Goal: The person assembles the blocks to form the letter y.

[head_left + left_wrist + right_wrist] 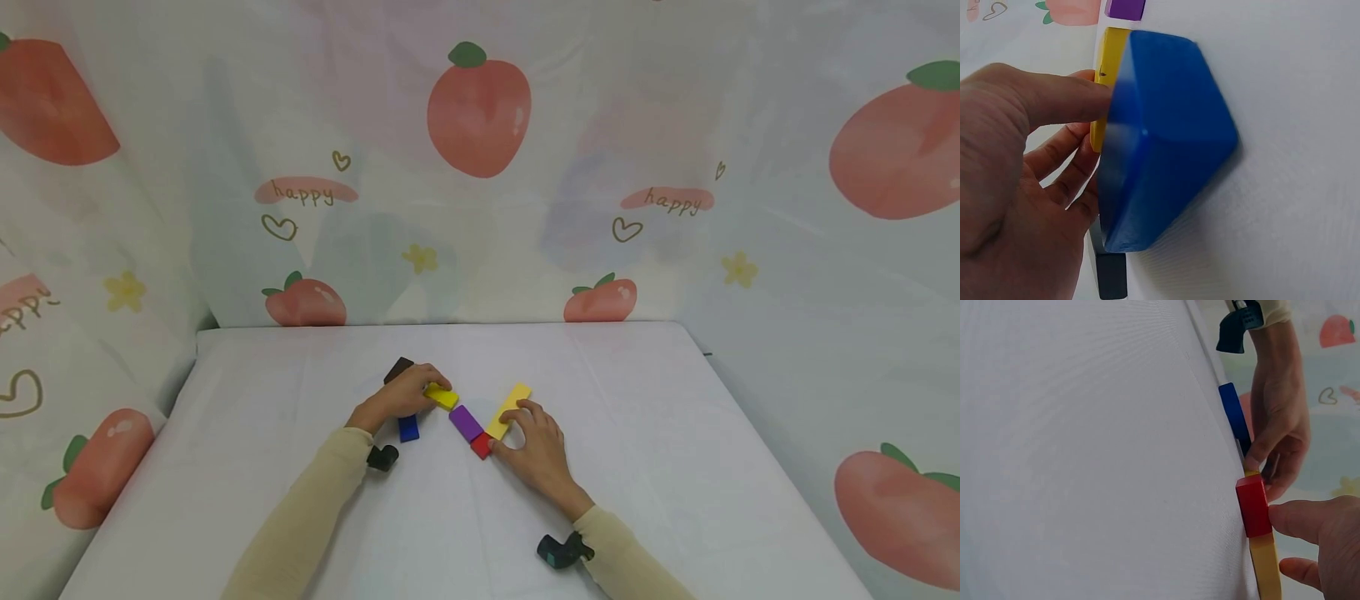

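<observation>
Behind and along both sides, a pale fabric backdrop [491,250] with red fruit prints. Below, a wide desk [675,467] under smooth white cloth, with broad room toward the left and right edges. Near the middle, a right hand [540,446] with loosely bent fingers; opposite, a left hand [407,392] with pinching fingers. At the right fingers, a long pale-yellow rectangular block [512,407], slanted toward the far edge; cannot tell whether gripped or merely touched. Between both hands, a purple rectangular block [466,423]. Pinched by the left fingers, a bright-yellow rectangular block [444,397], just beside the purple end. Partly behind that hand, a blackish block [397,368] and a blue rectangular block [408,429]. Smallest, a red rectangular block [1252,505] touching the right thumb.
</observation>
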Demonstrator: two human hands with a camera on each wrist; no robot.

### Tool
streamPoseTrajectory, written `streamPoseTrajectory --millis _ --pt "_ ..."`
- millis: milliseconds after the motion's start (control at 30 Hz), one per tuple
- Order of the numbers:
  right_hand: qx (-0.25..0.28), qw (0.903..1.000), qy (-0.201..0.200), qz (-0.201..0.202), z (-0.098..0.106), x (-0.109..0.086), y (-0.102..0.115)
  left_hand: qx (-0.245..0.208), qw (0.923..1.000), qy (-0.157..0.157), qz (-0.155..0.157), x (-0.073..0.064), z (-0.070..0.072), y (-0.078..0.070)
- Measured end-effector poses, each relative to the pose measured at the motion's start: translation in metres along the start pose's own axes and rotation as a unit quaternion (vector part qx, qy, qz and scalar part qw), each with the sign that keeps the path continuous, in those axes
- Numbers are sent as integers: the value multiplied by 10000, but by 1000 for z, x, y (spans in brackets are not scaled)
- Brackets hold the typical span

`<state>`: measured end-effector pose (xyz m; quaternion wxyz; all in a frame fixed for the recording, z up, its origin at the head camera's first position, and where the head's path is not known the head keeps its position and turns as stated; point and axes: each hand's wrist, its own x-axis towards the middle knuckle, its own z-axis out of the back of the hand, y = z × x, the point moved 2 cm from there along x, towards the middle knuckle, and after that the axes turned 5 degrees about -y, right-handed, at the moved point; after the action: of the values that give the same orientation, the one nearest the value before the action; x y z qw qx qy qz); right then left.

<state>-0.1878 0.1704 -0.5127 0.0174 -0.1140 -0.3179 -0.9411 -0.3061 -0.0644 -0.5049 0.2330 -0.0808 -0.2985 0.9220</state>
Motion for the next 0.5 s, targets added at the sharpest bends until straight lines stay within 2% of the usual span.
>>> streamPoseTrajectory --millis 500 --pt "10 10000 -41 25 0 0 0 -38 9999 55 -154 2 -3 -4"
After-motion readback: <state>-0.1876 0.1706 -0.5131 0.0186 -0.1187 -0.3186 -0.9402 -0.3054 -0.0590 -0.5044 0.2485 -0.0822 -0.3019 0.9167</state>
